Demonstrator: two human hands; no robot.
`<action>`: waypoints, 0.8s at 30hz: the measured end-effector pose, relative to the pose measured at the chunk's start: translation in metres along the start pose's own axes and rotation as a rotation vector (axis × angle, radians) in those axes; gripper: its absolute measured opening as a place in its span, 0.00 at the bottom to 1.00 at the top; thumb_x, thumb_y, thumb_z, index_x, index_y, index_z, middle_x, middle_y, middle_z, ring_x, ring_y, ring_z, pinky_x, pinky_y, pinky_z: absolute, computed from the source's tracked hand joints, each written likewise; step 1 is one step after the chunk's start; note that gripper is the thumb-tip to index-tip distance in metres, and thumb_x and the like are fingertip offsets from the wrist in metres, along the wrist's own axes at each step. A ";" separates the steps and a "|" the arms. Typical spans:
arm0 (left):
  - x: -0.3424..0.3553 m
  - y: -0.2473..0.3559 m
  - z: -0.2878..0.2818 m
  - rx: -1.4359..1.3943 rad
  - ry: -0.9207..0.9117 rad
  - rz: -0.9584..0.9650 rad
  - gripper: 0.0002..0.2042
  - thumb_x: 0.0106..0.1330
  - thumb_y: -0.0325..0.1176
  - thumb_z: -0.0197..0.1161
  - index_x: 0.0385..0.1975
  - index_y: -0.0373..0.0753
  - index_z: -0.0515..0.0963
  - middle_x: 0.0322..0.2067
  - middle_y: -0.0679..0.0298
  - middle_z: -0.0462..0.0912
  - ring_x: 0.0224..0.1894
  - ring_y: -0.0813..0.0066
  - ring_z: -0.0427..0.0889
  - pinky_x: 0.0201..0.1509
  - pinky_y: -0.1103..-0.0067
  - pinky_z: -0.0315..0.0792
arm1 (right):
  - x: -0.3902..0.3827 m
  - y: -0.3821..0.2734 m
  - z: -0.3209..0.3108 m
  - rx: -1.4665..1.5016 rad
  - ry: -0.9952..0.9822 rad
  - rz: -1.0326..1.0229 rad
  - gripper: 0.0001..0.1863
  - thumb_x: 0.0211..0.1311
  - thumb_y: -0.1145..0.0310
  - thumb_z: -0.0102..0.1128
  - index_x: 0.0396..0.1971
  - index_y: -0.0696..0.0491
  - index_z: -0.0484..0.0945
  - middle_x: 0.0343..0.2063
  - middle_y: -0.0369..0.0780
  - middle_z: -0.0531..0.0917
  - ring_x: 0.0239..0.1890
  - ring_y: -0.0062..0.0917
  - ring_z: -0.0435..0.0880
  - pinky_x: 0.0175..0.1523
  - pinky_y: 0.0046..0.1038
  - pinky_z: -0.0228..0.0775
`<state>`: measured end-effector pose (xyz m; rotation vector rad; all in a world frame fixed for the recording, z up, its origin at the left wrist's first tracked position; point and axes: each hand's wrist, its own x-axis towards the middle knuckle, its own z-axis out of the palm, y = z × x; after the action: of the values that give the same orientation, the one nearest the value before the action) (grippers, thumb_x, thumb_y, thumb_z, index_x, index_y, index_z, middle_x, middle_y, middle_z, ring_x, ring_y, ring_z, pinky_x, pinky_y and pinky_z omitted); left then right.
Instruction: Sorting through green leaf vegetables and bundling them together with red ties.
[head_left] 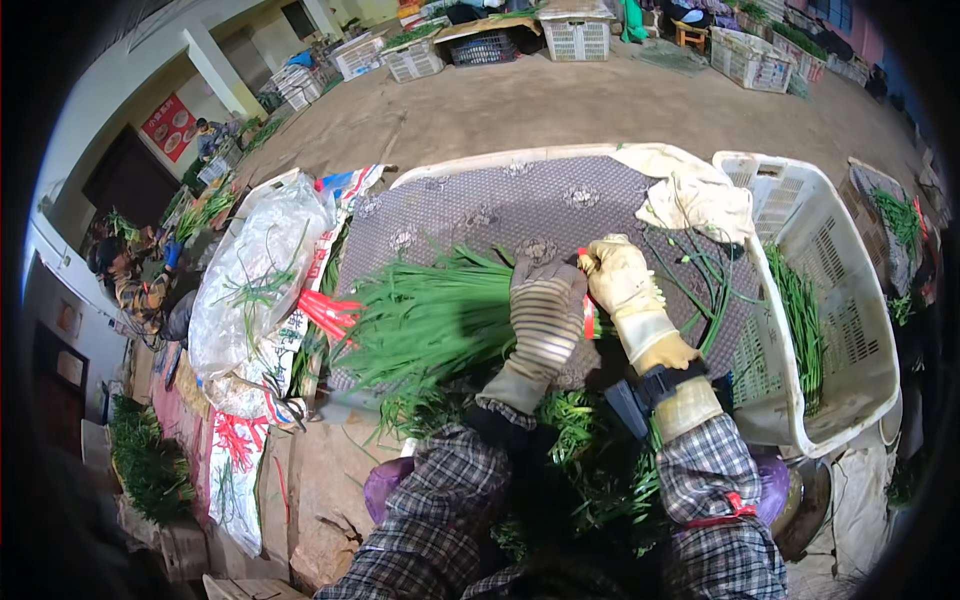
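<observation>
Bunch of long green stalks lies on the desk, leafy ends to the left, cut across by the gloved left hand, which is closed over it from above. Right hand, in a pale glove, pinches the top of a red tie just beside the left. Knot, if any, hidden.

Risks, my judgement: left grip slackening would let stalks fan out under the tie. Pulled too hard, the thin tie may snap or bruise the stalks; too gently, it may slip off. Thick gloves could fumble the ends. Loose stalks near the right hand might get caught in the tie.

Writing: large printed characters, red and black, on a white sack left of the bunch, partly covered by a plastic sheet. Red sign on the far wall: pale characters above food pictures. No label seen on the bunch or tie.
</observation>
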<state>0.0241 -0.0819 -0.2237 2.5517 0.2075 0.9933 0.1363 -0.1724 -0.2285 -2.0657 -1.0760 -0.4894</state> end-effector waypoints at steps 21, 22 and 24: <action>0.046 0.013 -0.043 0.268 -0.523 0.672 0.07 0.64 0.29 0.52 0.35 0.37 0.77 0.27 0.56 0.79 0.29 0.57 0.82 0.32 0.69 0.77 | 0.080 -0.012 -0.046 0.058 -1.021 0.169 0.14 0.52 0.59 0.68 0.36 0.50 0.86 0.33 0.35 0.87 0.36 0.23 0.83 0.43 0.26 0.74; 0.048 0.020 -0.044 0.188 -0.479 0.682 0.06 0.62 0.28 0.53 0.34 0.37 0.77 0.26 0.56 0.78 0.28 0.57 0.81 0.31 0.68 0.76 | 0.068 -0.002 -0.049 0.196 -0.951 0.252 0.15 0.57 0.57 0.64 0.39 0.50 0.85 0.37 0.37 0.87 0.40 0.24 0.82 0.47 0.27 0.73; 0.048 0.024 -0.031 0.036 -0.425 0.668 0.07 0.56 0.25 0.55 0.34 0.38 0.75 0.23 0.55 0.76 0.27 0.56 0.80 0.30 0.67 0.74 | 0.046 0.029 -0.056 0.209 -0.923 0.255 0.26 0.63 0.43 0.49 0.48 0.47 0.82 0.47 0.42 0.83 0.51 0.38 0.80 0.59 0.34 0.67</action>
<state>0.0384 -0.0813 -0.1627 2.8404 -0.7927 0.6079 0.1866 -0.2007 -0.1765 -2.2093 -1.2422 0.7537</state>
